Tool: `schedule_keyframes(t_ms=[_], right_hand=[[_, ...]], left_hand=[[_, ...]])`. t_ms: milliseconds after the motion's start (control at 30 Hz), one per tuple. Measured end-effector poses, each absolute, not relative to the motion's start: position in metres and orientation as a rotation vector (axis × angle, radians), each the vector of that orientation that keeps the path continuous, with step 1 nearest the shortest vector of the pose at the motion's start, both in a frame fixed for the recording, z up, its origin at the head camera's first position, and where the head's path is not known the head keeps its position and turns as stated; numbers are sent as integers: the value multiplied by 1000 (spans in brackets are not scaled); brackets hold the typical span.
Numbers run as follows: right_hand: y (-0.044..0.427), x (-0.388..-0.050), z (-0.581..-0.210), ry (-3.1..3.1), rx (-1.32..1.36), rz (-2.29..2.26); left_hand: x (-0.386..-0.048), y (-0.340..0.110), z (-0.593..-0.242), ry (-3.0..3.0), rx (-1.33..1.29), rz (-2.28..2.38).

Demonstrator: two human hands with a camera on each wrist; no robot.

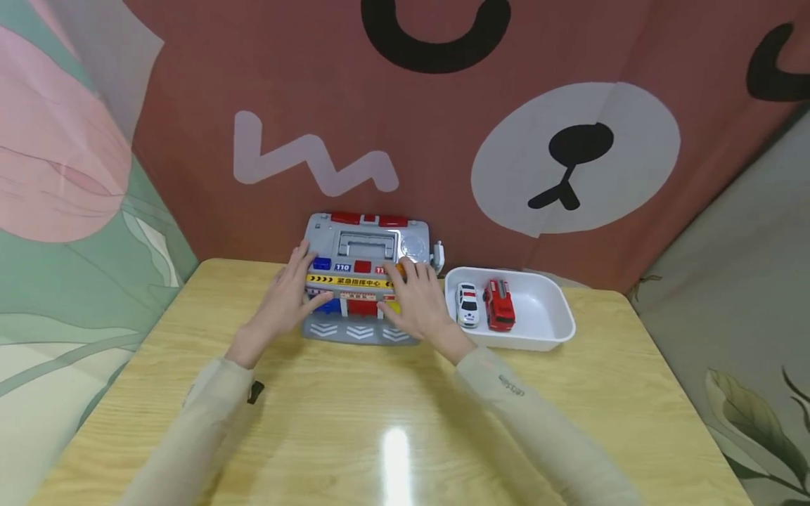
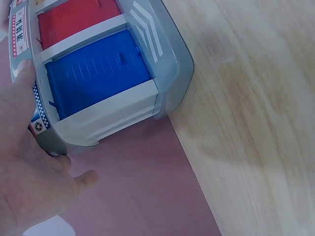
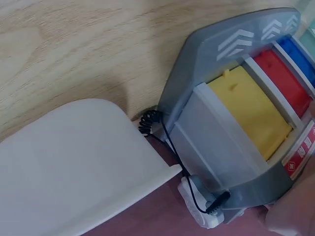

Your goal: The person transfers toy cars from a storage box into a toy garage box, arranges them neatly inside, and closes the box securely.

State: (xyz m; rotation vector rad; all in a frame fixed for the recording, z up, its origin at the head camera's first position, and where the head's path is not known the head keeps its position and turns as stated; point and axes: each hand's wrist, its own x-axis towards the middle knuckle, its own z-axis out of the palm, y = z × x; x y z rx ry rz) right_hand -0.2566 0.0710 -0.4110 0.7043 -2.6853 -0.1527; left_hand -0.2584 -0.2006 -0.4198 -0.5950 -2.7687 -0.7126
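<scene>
A toy garage (image 1: 360, 328) in grey stands against the back cloth, with blue, red and yellow doors and a yellow sign strip. My left hand (image 1: 285, 292) holds its left end, the thumb on the front ledge and the fingers along the side. In the left wrist view the blue door (image 2: 98, 71) is down beside that thumb. My right hand (image 1: 418, 295) holds the right end, fingers over the top by the orange button and thumb at the front. The right wrist view shows the yellow door (image 3: 251, 108) down; much of this hand lies outside it.
Right of the garage a white tray (image 1: 557, 340) holds a white toy police car (image 1: 467, 305) and a red toy fire truck (image 1: 500, 305). A toy handset (image 3: 199, 201) with a coiled cord hangs at the garage's side. A small black piece (image 1: 255, 392) lies by the left sleeve.
</scene>
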Motion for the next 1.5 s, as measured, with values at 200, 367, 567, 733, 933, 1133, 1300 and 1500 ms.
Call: schedule_keyframes(t_ms=[200, 367, 567, 733, 933, 1133, 1300, 1500], right_hand=[[69, -254, -411, -2696, 710, -141], [65, -251, -405, -2743, 661, -38], [49, -249, -398, -2745, 692, 12], [37, -250, -398, -2795, 690, -58], [30, -249, -392, -2869, 625, -127], [23, -249, -384, -2915, 609, -136], [22, -247, -381, -2933, 608, -192], [26, -244, -378, -2941, 624, -238]], left_hand=[[-257, -202, -419, -2761, -604, -722], [-258, -202, -418, -2785, -611, -675], [-260, -203, -417, -2790, -624, -625], [-259, -203, -416, -2796, -622, -623], [-261, -204, -415, -2785, -634, -623], [-263, -205, -415, -2788, -622, -615], [-262, -205, -415, -2799, -617, -608], [-260, -202, -414, -2825, -627, -573]])
